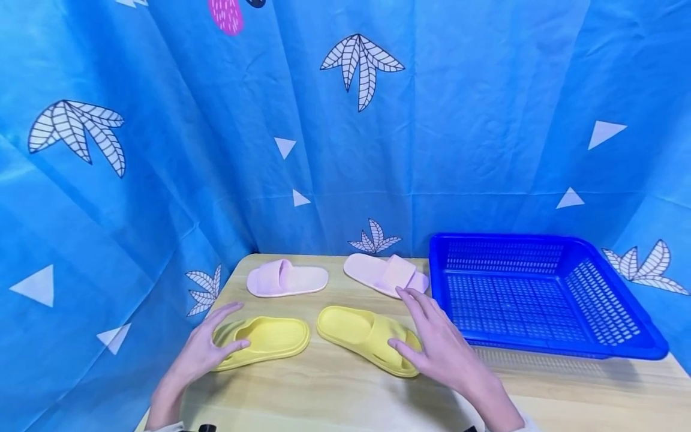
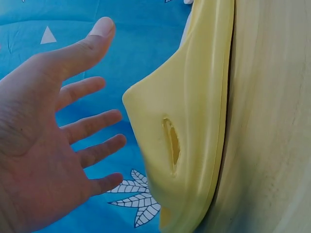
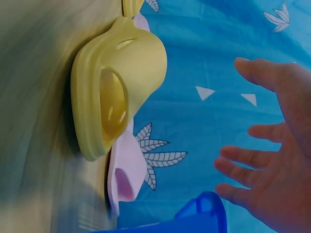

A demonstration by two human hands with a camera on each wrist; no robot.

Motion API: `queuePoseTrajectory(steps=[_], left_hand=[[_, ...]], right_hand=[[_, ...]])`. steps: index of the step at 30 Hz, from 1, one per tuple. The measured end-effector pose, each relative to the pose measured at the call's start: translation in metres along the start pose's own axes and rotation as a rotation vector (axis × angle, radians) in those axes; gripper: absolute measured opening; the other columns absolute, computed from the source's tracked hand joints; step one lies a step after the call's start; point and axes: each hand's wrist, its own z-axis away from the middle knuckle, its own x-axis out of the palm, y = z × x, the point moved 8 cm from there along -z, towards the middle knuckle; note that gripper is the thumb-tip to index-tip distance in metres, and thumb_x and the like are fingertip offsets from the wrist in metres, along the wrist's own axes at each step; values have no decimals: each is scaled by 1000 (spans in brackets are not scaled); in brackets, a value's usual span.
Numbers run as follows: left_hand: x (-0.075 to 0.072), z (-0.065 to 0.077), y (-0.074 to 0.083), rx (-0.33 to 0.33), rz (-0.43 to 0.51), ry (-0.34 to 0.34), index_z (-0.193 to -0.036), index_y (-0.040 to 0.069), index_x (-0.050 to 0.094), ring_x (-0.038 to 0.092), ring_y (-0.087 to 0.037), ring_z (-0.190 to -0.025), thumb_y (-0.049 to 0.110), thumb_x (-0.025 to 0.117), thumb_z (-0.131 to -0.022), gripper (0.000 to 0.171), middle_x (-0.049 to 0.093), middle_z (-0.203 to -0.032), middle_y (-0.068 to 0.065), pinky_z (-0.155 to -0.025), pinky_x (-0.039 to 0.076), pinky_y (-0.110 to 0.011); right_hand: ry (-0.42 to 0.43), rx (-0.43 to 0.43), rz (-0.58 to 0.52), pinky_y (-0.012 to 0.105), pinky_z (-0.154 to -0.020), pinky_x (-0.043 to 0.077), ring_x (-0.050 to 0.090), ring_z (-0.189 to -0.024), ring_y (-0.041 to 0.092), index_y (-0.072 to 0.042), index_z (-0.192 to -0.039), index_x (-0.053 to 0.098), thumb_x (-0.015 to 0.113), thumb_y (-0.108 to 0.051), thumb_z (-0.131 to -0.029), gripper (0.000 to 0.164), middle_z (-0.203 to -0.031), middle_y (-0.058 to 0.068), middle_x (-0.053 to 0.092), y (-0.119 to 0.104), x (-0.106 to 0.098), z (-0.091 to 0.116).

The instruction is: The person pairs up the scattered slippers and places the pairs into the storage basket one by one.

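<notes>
Two yellow slippers lie on the table, their heels facing each other. My left hand point(image 1: 202, 345) hovers over the toe end of the left yellow slipper point(image 1: 278, 336); in the left wrist view its fingers are spread, apart from the slipper's strap point(image 2: 180, 111). Above the toe of the right yellow slipper point(image 1: 351, 327) is my right hand point(image 1: 439, 342), thumb and fingers apart and holding nothing. The right wrist view shows a gap between that hand point(image 3: 277, 160) and the slipper point(image 3: 141, 63). Behind them lie a left pink slipper point(image 1: 305, 280) and a right pink slipper point(image 1: 364, 268).
A blue plastic basket point(image 1: 545, 346) with mesh walls stands at the right of the wooden table point(image 1: 302, 396), beside the right pink slipper. A blue patterned curtain point(image 1: 464, 120) hangs behind the table and along its left side.
</notes>
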Motion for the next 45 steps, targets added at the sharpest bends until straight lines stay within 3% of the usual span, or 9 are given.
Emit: queuePoseTrajectory(steps=[5, 15, 20, 24, 37, 45], left_hand=[[-2, 4, -3, 7, -1, 9, -145, 5, 54, 43, -51, -136, 24, 95, -73, 85, 53, -147, -20, -100, 35, -73], [4, 6, -9, 23, -8, -15, -144, 2, 54, 42, -52, -136, 23, 96, -71, 87, 52, -147, -24, -100, 33, -75], [8, 5, -13, 34, -38, -38, -145, 2, 53, 45, -47, -135, 29, 98, -65, 96, 53, -146, -21, -105, 34, -64], [11, 5, -16, 32, -53, -50, -146, 4, 54, 46, -48, -135, 34, 99, -62, 100, 54, -146, -21, -105, 34, -65], [25, 8, -32, -76, -56, -116, -147, 7, 52, 43, -51, -134, 43, 97, -66, 99, 52, -146, -23, -105, 32, -71], [29, 3, -39, -106, -61, -136, -147, 4, 52, 44, -52, -135, 47, 96, -65, 103, 51, -147, -26, -107, 33, -69]], right_hand=[[-18, 5, -11, 56, -106, 44, 45, -139, 34, -10, -161, 32, 76, -46, -90, 91, -155, 14, 44, -4, 9, -1], [-73, 17, 62, 57, -106, 44, 46, -139, 36, -12, -160, 35, 75, -52, -89, 91, -156, 15, 43, -12, 26, 0], [-105, 14, 94, 52, -102, 49, 47, -139, 33, -9, -159, 35, 74, -54, -88, 93, -155, 17, 43, -16, 35, -2], [-119, 22, 84, 50, -101, 50, 48, -137, 33, -9, -159, 35, 76, -53, -87, 93, -154, 18, 44, -16, 40, -2], [-167, 74, 85, 57, -108, 42, 47, -137, 41, -9, -160, 34, 78, -54, -85, 98, -153, 24, 44, -7, 57, -5], [-216, 108, 49, 63, -110, 36, 46, -137, 46, -8, -159, 34, 77, -57, -85, 99, -152, 28, 44, 4, 70, -5]])
